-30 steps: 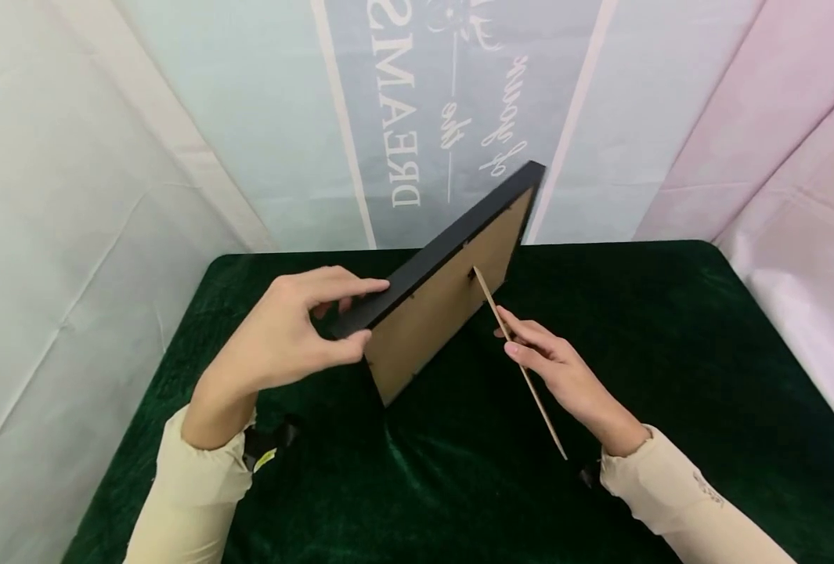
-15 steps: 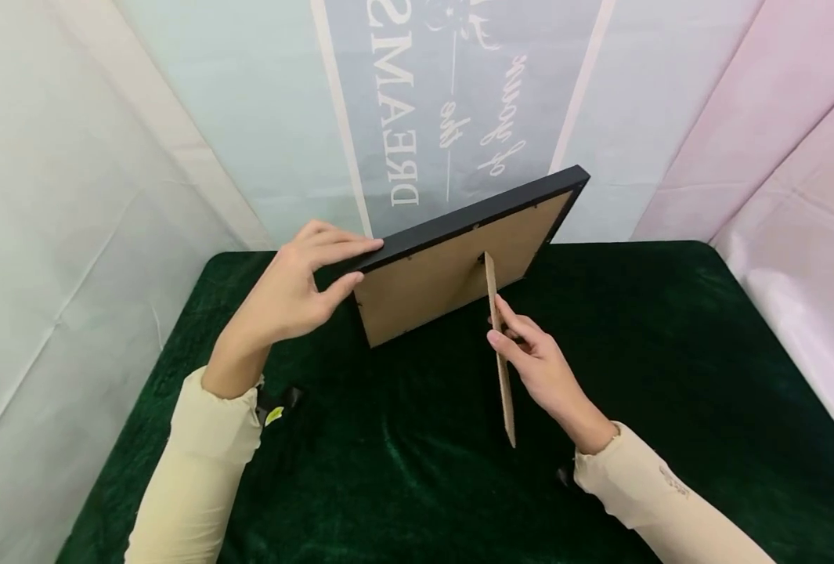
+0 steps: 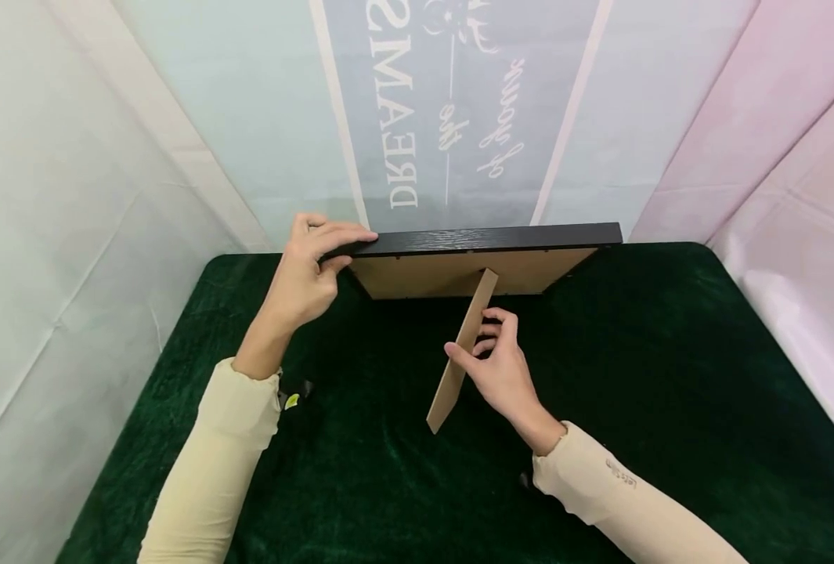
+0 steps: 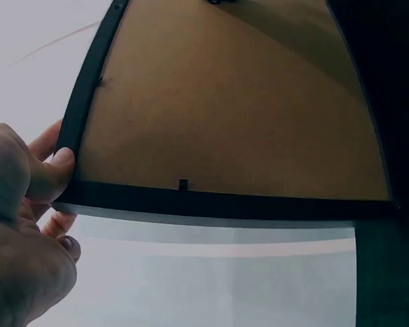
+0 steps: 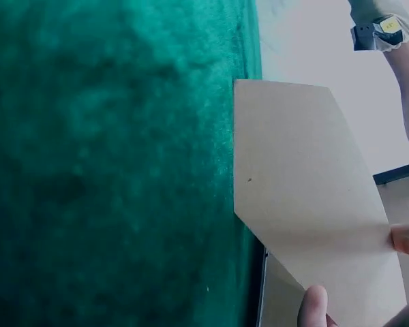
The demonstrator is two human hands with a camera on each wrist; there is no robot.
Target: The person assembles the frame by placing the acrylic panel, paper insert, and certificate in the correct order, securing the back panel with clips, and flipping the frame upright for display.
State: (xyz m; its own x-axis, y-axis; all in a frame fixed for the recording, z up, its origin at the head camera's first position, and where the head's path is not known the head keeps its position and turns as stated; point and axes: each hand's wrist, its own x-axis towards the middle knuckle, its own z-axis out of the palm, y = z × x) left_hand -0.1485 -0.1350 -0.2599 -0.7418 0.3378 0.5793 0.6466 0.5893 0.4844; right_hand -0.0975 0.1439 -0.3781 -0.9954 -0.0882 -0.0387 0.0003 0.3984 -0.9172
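A black picture frame [image 3: 501,238] with a brown backing board [image 4: 232,116] stands near the table's far edge, its back facing me. At its upper left corner my left hand [image 3: 304,274] grips the frame, thumb on the back side and fingers over the top edge. A flat tan easel stand [image 3: 462,352] juts from the middle of the backing toward me. My right hand [image 3: 497,360] pinches this stand by its two long edges, as the right wrist view also shows. The front of the frame is hidden.
Dark green velvet cloth [image 3: 360,486] covers the table. Behind it hangs a pale backdrop [image 3: 290,117] with mirrored white lettering, and a white curtain [image 3: 50,235] runs along the left. Small dark wrist gear [image 3: 293,395] sits at the left cuff.
The picture frame has turned from a steep diagonal to lie parallel with the far edge. Both hands moved with it, and the stand's free end swung left.
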